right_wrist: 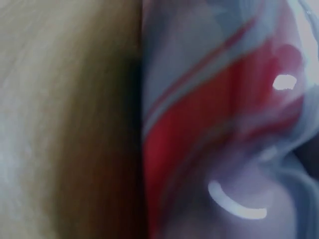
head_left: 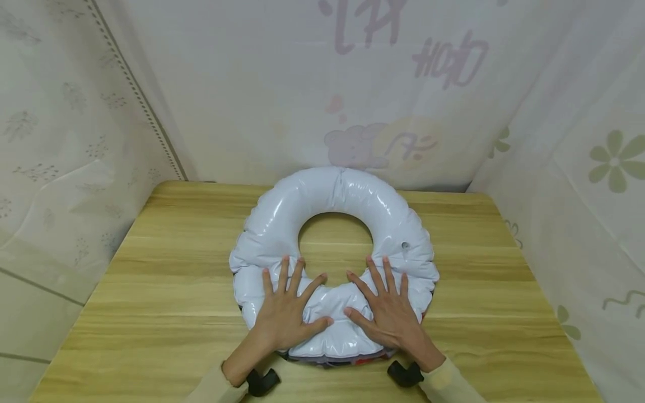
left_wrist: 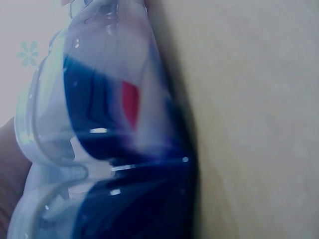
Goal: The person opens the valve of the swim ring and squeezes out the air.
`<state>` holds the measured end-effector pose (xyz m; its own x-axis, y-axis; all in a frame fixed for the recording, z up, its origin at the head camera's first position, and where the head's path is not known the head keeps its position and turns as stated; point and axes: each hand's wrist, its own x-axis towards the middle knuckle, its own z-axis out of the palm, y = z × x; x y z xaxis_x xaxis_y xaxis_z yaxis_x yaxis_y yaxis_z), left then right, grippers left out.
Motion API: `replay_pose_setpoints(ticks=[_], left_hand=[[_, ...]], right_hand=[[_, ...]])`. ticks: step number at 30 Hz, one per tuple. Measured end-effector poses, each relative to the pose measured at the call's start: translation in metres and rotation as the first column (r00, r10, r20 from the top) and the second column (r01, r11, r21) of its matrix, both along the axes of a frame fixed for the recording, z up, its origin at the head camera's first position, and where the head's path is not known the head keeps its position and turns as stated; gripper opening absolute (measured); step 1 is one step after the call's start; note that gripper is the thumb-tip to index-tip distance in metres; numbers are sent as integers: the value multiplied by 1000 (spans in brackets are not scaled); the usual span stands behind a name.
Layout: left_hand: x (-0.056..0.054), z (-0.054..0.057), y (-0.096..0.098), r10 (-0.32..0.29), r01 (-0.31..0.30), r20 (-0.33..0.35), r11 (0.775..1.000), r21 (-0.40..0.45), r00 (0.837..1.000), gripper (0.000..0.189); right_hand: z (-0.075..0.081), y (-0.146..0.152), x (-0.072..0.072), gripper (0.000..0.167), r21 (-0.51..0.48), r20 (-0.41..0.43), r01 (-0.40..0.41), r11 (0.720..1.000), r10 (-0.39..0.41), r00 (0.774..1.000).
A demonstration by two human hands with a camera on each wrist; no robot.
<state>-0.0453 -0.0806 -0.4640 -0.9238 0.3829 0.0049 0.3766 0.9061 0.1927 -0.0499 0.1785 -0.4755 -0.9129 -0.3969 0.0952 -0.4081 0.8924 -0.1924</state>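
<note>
A white inflatable swim ring [head_left: 317, 193] lies flat on the wooden table, its glossy side up and creased along the near part. My left hand [head_left: 284, 313] presses on the ring's near left with fingers spread. On the near right, my right hand [head_left: 390, 313] rests the same way, fingers straight and apart. A small round valve [head_left: 405, 245] shows on the ring's right side. Close up in the left wrist view, the ring's side [left_wrist: 99, 114] is printed blue with a red patch. Red and grey bands mark the ring's side [right_wrist: 209, 109] in the right wrist view.
The wooden table [head_left: 166, 268] extends around the ring on both sides. A pale printed curtain [head_left: 242, 101] hangs behind it, with patterned cloth [head_left: 65, 145] at the left and flowered cloth [head_left: 594, 224] at the right. Black wrist mounts [head_left: 263, 382] sit below the hands.
</note>
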Motion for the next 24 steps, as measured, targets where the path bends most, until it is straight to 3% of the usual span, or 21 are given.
replay_pose_setpoints(ticks=[14,24], left_hand=[[0,-1,1,0,0,-39,1000,8,999,86],[0,1,1,3,-3,-18,1000,0,1000,85]], right_hand=[[-2,-1,0,72,37,0,20,999,-20,1000],[-1,-2,-2,69,18,13,22,1000,-22,1000]])
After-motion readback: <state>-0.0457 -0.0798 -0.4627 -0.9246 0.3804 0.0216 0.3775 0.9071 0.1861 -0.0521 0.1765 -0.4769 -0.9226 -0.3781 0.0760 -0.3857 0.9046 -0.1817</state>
